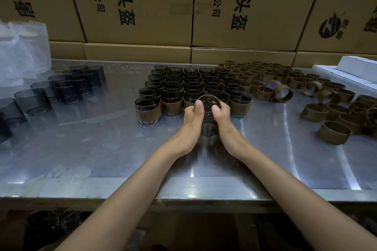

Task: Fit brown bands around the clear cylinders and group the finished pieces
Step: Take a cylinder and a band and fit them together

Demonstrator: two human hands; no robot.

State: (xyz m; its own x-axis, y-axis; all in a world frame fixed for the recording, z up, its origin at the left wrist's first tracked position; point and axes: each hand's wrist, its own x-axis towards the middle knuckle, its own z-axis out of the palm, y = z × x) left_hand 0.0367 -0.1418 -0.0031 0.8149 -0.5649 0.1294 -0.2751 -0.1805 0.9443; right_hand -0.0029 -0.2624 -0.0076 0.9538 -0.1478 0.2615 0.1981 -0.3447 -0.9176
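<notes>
At the frame's centre, the left hand point(192, 117) and right hand point(221, 115) together grip a brown band point(208, 99) over a clear cylinder point(208, 128) above the bench point(102, 159). Finished pieces point(191, 89) cluster just behind; loose bands point(334, 112) lie at right.

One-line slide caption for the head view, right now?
Both hands, left hand and right hand, press a brown band onto a clear cylinder before the finished group.

Dim, warm light is falling from above, and the metal table point(85, 159) is throwing back white glare streaks at lower left and lower right. Wide-angle distortion is bending the cardboard boxes point(142, 2) outward at the frame's edges, while the lower strip is sinking into shadow.
</notes>
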